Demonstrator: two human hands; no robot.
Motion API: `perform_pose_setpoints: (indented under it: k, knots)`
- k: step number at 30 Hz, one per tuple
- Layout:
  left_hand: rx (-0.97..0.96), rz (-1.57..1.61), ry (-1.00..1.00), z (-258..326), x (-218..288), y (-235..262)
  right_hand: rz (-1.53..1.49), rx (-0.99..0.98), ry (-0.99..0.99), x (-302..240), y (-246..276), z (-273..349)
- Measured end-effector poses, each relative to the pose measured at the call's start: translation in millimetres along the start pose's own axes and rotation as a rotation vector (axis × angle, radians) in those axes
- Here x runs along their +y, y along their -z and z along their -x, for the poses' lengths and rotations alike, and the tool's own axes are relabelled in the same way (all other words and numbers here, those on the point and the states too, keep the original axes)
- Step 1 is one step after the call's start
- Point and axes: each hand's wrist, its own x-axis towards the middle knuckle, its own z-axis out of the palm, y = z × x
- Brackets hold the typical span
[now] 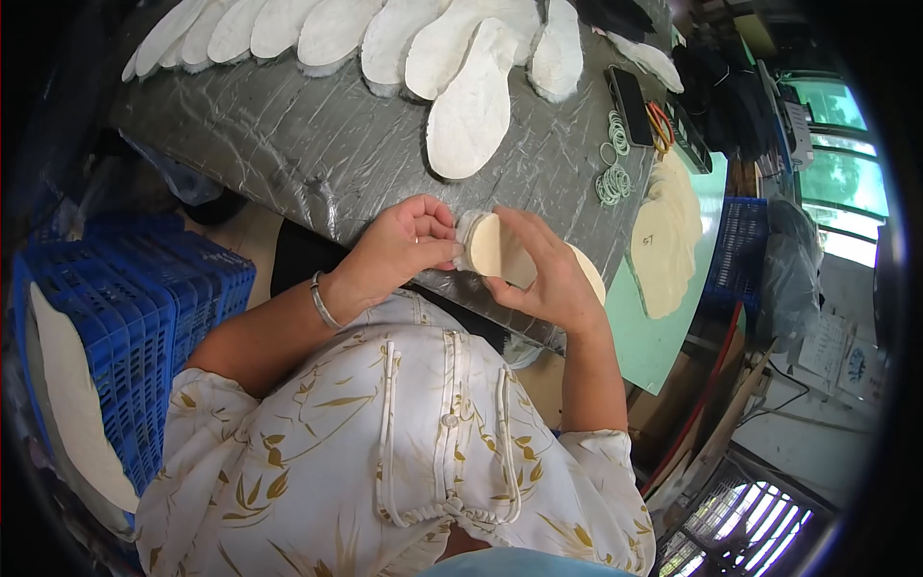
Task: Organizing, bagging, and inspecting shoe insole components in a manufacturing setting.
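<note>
In front of my body, at the table's near edge, I hold a cream insole (pixel 486 247) with a pale fleecy layer along its left end. My left hand (pixel 396 242) pinches that fleecy edge between thumb and fingers. My right hand (pixel 556 274) is wrapped round the insole's body, and part of its other end shows beyond the palm. Just past my hands lies a single white insole (pixel 471 120) with fluffy edges. A fanned row of similar white fleece insoles (pixel 332 31) runs along the far side.
A dark, shiny covering lies over the table (pixel 288 135). Toward the right are a phone (pixel 630 104), pale green rings (pixel 612 183), and a stack of cream insoles (pixel 663 240) on a green board (pixel 635 351). Blue plastic crates (pixel 125 337) stand at left.
</note>
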Motion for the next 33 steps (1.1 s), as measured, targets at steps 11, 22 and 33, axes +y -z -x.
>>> perform_pose_setpoints:
  k: [11,22,33]
  knots:
    - [0.047,0.02,-0.011,3.6,-0.2,-1.1,0.0,-0.016,0.002,0.2,-3.7,-1.5]
    - [0.003,-0.025,-0.01,0.0,-3.4,9.3,0.064,-0.042,0.038,8.1,-19.8,-5.2]
    - [0.069,-0.127,-0.05,1.5,2.0,-4.9,0.208,0.286,0.094,-10.6,-40.9,11.1]
